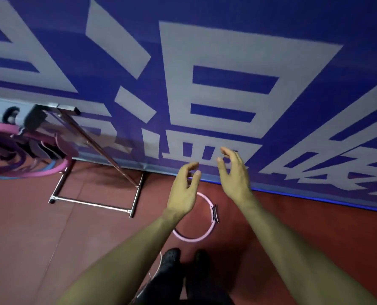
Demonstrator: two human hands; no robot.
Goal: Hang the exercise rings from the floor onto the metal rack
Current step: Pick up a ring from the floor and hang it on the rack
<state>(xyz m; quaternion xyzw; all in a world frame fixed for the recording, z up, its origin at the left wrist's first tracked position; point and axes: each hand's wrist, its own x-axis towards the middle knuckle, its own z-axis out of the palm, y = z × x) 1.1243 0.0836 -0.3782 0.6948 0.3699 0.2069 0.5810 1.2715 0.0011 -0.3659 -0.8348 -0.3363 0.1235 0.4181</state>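
Because both hands are empty and held out in front of the body, this looks like the reach toward the next ring rather than a carry. The left hand (184, 190) hangs with its fingers loosely curled and apart, gripping nothing; the right hand (235, 172) is likewise spread, thumb and fingers separated, holding nothing. Neither touches anything.

1 pale pink exercise ring (202, 235) lies flat on the red floor (51, 249), just ahead of the person's black shoes (171, 259) and near the foot of the blue banner wall (227, 95). Its black padded grip (214, 213) sits on the right side of the hoop; the left forearm hides the opposite side. Lying flat, it will probably need fingers slid under the rim, or a pinch at the grip, to lift it.

Well apart to the left stands the metal rack (95, 203), its chrome base frame resting on the floor and a slanted bar rising toward the upper crosspiece. Serving as the holder here, it already carries several rings: a darker pink ring (51, 171) shows clearly, with purple and blue ones blurred behind it, so I cannot count them. Judging by that, most of the job seems done, and this floor ring is the only 1 visible still to hang.
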